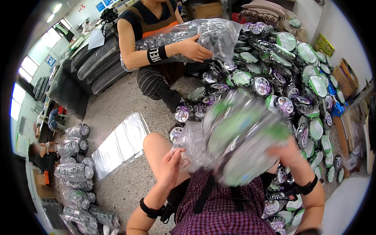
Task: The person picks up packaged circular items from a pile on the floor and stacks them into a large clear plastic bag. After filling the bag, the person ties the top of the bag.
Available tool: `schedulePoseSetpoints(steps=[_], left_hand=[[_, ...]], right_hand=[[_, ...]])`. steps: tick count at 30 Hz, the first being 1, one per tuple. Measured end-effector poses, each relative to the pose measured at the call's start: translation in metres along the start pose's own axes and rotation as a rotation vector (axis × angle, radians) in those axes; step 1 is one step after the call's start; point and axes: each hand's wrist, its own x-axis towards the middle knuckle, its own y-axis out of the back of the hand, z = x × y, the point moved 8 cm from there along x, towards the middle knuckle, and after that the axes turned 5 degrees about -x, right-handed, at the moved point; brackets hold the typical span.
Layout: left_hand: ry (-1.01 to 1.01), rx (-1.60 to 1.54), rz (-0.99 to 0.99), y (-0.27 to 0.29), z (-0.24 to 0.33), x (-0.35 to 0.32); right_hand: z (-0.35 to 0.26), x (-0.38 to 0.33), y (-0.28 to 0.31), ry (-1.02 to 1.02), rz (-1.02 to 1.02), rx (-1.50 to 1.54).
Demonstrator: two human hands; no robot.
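Observation:
My left hand [171, 162] is closed, pinching the edge of a clear plastic bag [193, 145] in front of my lap. Beside the bag, my right hand [285, 153] grips the right end of a stack of round plastic-wrapped packs [244, 135]. Green and silvery faces show on this stack, smeared by motion. Its left end meets the bag; how far it is inside cannot be made out. A large heap of similar round packs [261, 86], with green or purple-and-white labels, lies ahead and to the right.
Opposite me a person [156, 43] holds a long filled clear bag [184, 37]. Flat plastic bags [121, 145] lie on the floor [105, 111]. Filled bags [76, 176] are stacked at the left. Cardboard [344, 78] stands along the right wall. A second person [43, 156] sits far left.

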Motion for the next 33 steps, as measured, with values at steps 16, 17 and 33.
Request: schedulePoseSetpoints(steps=[16,17,33], left_hand=[[-0.588,1.202,-0.656,-0.12,0.026,-0.025],[-0.618,1.104,-0.691,-0.137,0.017,-0.031],[0.245,-0.185,-1.694,-0.2,0.019,-0.006]], right_hand=[[0.196,0.063,-0.115,-0.335,0.385,0.634],[0.204,0.076,-0.119,-0.347,0.376,0.621],[0.307,0.235,-0.003,-0.415,-0.085,-1.351]])
